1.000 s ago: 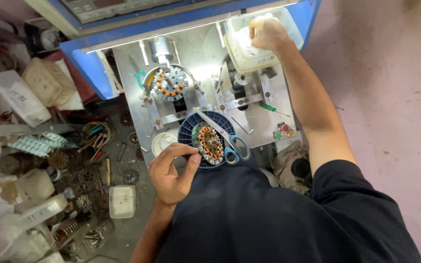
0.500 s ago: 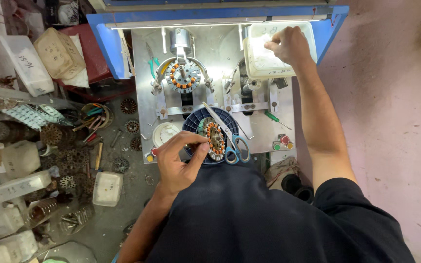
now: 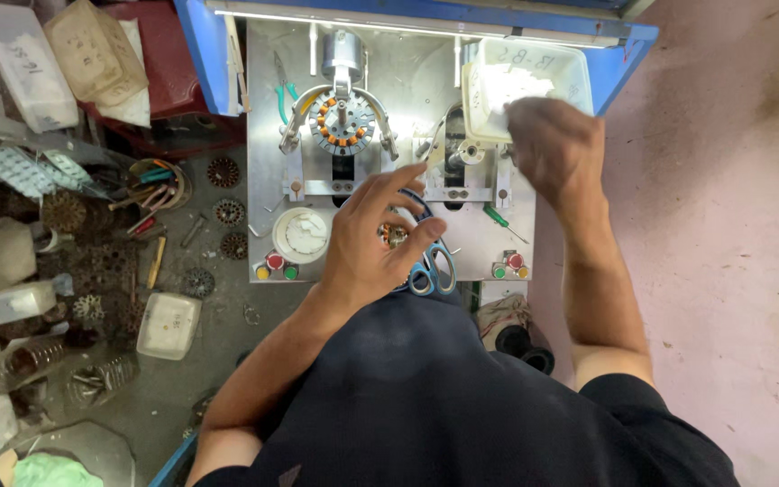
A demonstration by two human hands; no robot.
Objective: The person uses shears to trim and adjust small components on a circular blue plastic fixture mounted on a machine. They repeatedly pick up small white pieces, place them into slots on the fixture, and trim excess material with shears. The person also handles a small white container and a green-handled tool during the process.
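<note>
**Both hands busy at the winding bench**

Left hand [image 3: 373, 236] cupped, fingers curled over a wound stator [image 3: 393, 236], pinning it beside the blue-handled scissors [image 3: 433, 268]. Right hand [image 3: 554, 149] reaching into the white tub [image 3: 570, 70]; grip there hidden. Second stator [image 3: 342, 122] clamped upright in the jig for winding.

Blue-handled scissors [image 3: 432, 269] — a stator [image 3: 342, 124] with orange and grey windings — red, yellow and green buttons [image 3: 274, 267] on the silver machine plate [image 3: 407, 81], framed blue.
</note>
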